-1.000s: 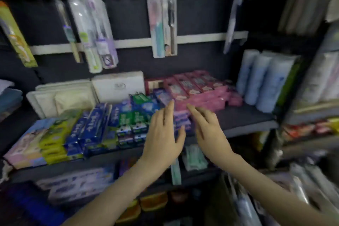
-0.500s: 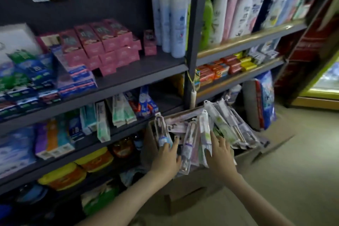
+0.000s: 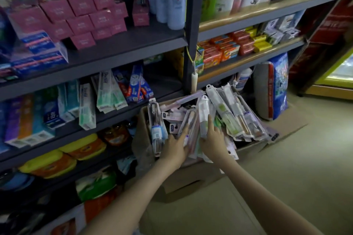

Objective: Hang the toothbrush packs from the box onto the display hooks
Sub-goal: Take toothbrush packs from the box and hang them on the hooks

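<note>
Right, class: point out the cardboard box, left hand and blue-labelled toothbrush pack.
cardboard box [image 3: 198,174], head view, front wall
left hand [image 3: 174,149], head view, back of hand
blue-labelled toothbrush pack [image 3: 155,130], head view, blue label

Cardboard box [image 3: 183,183] on floor: toothbrush packs [image 3: 223,112] crammed in, tilted and fanned, touching one another, so your fingers must wedge between them. Shelf edge [image 3: 122,112] runs just beside the box's left rear corner. Upright post [image 3: 192,25] stands just behind. Detergent bag [image 3: 277,86] sits near the right rear. Bare floor [image 3: 286,187] in front and to the right gives you open approach.
</note>
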Tool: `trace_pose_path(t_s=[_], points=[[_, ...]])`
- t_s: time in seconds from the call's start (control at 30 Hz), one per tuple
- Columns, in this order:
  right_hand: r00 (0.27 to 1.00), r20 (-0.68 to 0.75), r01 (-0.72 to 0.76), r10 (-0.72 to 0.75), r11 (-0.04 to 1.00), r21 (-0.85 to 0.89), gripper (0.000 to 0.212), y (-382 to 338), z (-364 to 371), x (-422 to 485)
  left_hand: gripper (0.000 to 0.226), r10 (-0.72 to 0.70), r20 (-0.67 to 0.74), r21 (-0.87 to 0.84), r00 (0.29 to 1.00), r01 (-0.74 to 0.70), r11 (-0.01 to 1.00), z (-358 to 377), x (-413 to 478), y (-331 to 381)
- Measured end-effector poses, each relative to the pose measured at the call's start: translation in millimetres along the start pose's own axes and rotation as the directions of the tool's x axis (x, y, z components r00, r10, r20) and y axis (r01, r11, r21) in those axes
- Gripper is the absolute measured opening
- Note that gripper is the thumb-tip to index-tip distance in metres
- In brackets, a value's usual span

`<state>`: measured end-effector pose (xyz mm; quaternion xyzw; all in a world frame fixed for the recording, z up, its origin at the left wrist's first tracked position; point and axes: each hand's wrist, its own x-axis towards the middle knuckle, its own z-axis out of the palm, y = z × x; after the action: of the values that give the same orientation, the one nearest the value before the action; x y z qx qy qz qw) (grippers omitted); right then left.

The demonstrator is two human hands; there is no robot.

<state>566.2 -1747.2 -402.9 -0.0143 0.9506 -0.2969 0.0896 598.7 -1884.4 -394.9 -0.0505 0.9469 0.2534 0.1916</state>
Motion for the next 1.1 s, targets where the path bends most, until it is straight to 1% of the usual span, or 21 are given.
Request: trace_pose_path(t_s=[0.1,0.17,0.23,0.33,0.4,0.5,0.57,0.63,0.7,0.83,0.97,1.0,1.1], points=[[0.999,-0.035,0.001,0.005,0.985,0.172,0.099,-5,-6,-4,0.071,0.005,-0.030,-0.109,1.000,-0.008,0.994,-8,-12,0],[1.000,-0.019,-0.012,0.018,0.962,0.273,0.098,-10,-12,-9,0.073,0.029,-0.088,-0.187,0.996,-0.045,0.981,-19,-22,1],[1.000,0.009,-0.026,0.024,0.937,0.349,0.092,-17,-18,-12,0.075,0.058,-0.163,-0.230,0.985,-0.095,0.969,-33,-31,0],[1.000,0.012,-0.001,-0.004,0.935,0.354,0.085,-31,-26,-15,0.074,0.063,-0.233,-0.301,0.970,-0.134,0.944,-57,-45,-9],[1.000,-0.002,0.011,-0.011,0.920,0.392,0.078,-45,-29,-16,0.073,0.053,-0.270,-0.346,0.961,-0.148,0.927,-72,-51,-16],[0.999,-0.044,0.040,-0.023,0.897,0.440,0.056,-76,-33,-15,0.074,0.070,-0.340,-0.339,0.938,-0.192,0.921,-97,-61,-27],[0.994,-0.075,0.105,-0.079,0.889,0.446,0.052,-104,-37,-14,0.075,0.078,-0.414,-0.327,0.907,-0.228,0.917,-119,-71,-34],[0.972,-0.140,0.231,-0.187,0.848,0.477,0.051,-140,-44,-12,0.076,0.087,-0.518,-0.292,0.851,-0.271,0.917,-148,-83,-41],[0.938,-0.189,0.346,-0.291,0.768,0.538,0.050,-182,-53,-10,0.078,0.089,-0.620,-0.246,0.779,-0.301,0.921,-183,-96,-49],[0.878,-0.176,0.447,-0.444,0.633,0.632,0.049,-277,-72,-9,0.078,0.070,-0.798,-0.163,0.599,-0.326,0.931,-265,-118,-75],[0.774,-0.239,0.583,-0.587,0.512,0.631,0.048,-377,-80,-7,0.079,0.074,-0.890,-0.083,0.451,-0.318,0.945,-348,-140,-115],[0.744,-0.256,0.611,-0.618,0.473,0.634,0.052,-400,-80,-7,0.079,0.071,-0.909,-0.065,0.411,-0.306,0.950,-366,-147,-127],[0.639,-0.310,0.703,-0.704,0.369,0.608,0.074,-463,-77,-10,0.079,0.057,-0.954,-0.024,0.295,-0.264,0.964,-412,-169,-165]])
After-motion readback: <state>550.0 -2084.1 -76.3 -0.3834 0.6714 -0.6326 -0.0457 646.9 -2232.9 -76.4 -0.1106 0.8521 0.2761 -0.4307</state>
